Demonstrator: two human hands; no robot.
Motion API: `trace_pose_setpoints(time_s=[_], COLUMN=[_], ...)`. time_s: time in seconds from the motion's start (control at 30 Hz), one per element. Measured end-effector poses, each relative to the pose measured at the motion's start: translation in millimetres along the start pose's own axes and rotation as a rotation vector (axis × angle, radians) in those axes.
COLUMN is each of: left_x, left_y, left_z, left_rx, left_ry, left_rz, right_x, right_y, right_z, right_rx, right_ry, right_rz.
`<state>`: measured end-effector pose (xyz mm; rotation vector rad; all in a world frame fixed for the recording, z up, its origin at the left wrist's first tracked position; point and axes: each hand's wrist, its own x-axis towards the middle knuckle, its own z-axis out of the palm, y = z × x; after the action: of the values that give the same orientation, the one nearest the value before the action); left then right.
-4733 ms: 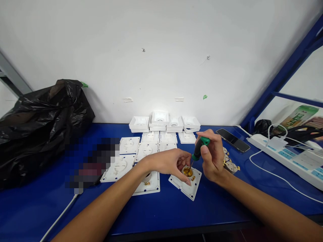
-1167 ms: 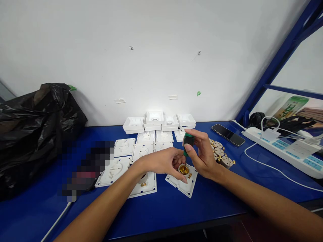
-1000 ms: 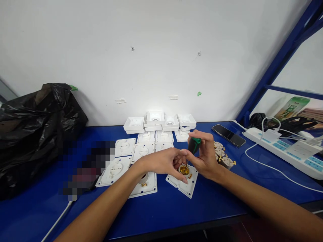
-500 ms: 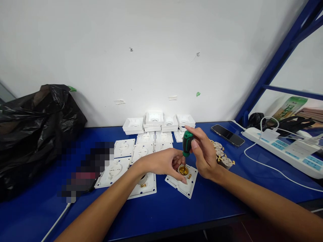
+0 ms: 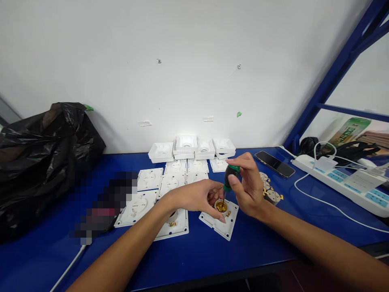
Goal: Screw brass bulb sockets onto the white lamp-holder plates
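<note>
My right hand (image 5: 247, 188) grips the green and black handle of a screwdriver (image 5: 232, 177), tilted with its top leaning right. Its shaft goes down into a round lamp socket (image 5: 221, 206) with a brass-coloured inside. That socket sits on a square white plate (image 5: 227, 232) lying on the blue table. With thumb and fingers around the socket, my left hand (image 5: 206, 198) holds it from the left side. Partly under my left forearm lies another white plate (image 5: 179, 232) with a socket on it. The screwdriver's tip is too small to make out inside the socket.
Several white plates (image 5: 148, 178) lie left of and behind my hands, with white box-shaped covers (image 5: 161, 151) against the wall. Loose sockets (image 5: 272, 196), a phone (image 5: 275, 164) and a power strip (image 5: 340, 180) are on the right. A black plastic bag (image 5: 51, 162) stands left.
The screwdriver handle has tipped further to the right, and my right hand has shifted slightly right with it. My left hand and the plate stay in place.
</note>
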<state>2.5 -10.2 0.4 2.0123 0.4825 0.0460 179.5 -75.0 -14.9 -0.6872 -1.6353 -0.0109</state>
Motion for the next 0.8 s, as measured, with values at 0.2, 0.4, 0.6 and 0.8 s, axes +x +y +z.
trace_pose_setpoints(time_s=[0.2,0.4,0.6,0.8], left_x=[0.9,-0.7,0.0,-0.4], left_y=[0.4,3.8,3.1,1.1], left_z=[-0.3,-1.2,-1.7,0.0], left_rx=[0.0,0.006,0.006,0.016], left_ry=[0.003,-0.011,-0.019,0.001], left_rz=[-0.016,-0.006,-0.023,-0.005], right_x=[4.0,1.9,2.0,0.0], right_y=[-3.8,0.3,-3.5,0.8], right_z=[-0.5,-0.5,-0.7,3.6], right_rx=[0.028,0.025,0.063,0.094], right_ry=[-0.069,0.012,-0.098,0.054], right_rz=[0.07,0.076,0.09,0.107])
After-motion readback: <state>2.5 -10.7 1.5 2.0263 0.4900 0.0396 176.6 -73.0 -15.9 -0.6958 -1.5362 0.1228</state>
